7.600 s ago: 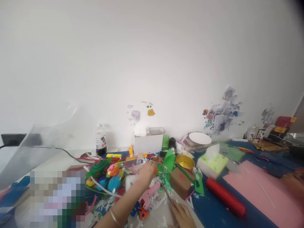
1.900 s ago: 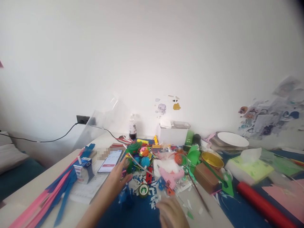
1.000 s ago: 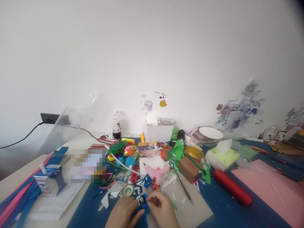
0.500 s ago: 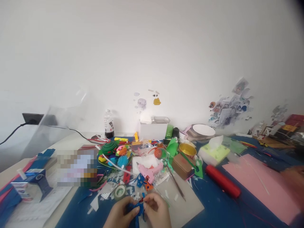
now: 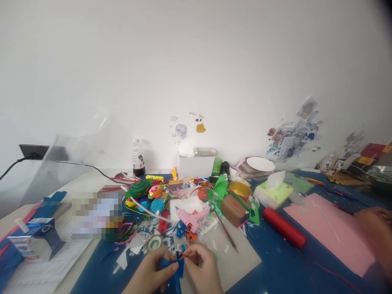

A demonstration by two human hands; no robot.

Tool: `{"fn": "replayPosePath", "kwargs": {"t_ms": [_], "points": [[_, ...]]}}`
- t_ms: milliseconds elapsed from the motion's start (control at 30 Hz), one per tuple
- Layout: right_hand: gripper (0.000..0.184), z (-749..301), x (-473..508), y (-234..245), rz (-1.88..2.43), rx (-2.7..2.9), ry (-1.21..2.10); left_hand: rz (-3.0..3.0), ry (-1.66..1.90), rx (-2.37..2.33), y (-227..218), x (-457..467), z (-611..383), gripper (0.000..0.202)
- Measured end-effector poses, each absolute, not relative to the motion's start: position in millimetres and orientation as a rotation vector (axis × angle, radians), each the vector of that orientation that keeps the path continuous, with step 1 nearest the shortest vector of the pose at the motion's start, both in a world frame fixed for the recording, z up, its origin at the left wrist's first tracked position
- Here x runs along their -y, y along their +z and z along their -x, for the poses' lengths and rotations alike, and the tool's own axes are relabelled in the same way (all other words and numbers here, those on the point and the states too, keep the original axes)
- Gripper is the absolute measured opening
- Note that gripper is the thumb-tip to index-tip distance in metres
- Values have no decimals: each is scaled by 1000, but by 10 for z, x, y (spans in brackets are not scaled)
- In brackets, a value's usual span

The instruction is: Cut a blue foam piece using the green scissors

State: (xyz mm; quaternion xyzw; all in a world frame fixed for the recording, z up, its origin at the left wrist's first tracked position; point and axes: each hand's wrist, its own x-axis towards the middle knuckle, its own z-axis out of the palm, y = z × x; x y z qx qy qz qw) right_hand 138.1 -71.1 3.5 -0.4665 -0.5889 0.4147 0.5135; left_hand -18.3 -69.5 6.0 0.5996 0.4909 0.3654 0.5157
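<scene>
At the bottom middle, my left hand [image 5: 153,271] is closed on a blue craft piece [image 5: 180,267], thumb on top and a strip hanging downward. My right hand [image 5: 203,267] pinches right beside the piece's upper edge; what lies between its fingertips is too small to make out. Just beyond the hands are a roll of tape [image 5: 154,243], scattered white paper scraps [image 5: 121,260], blue cut pieces [image 5: 180,229] and an orange one [image 5: 192,236]. A pink hot glue gun [image 5: 192,217] lies behind them.
A grey board [image 5: 241,261] carries a pencil [image 5: 226,232]. Further right are a brown box [image 5: 234,210], a gold bowl [image 5: 240,189], a tissue pack [image 5: 272,194], a red roll [image 5: 283,226] and pink paper [image 5: 330,232]. Another person's hand [image 5: 375,228] is at the right edge.
My left hand has shifted slightly left and the blue piece has turned between my hands. My right hand remains close to it. The view has shifted a little.
</scene>
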Motion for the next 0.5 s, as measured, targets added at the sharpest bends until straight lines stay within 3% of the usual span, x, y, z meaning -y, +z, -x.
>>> {"fn": "replayPosePath", "kwargs": {"t_ms": [233, 400, 500], "points": [[22, -1446, 712, -113, 1229, 1564, 675, -1578, 665, -1339, 96, 573, 270, 37], [27, -1510, 686, -300, 1300, 1772, 287, -2151, 646, -1728, 168, 531, 310, 14], [24, -1509, 707, -326, 1361, 1776, 98, -2647, 649, -1812, 78, 559, 282, 28]]}}
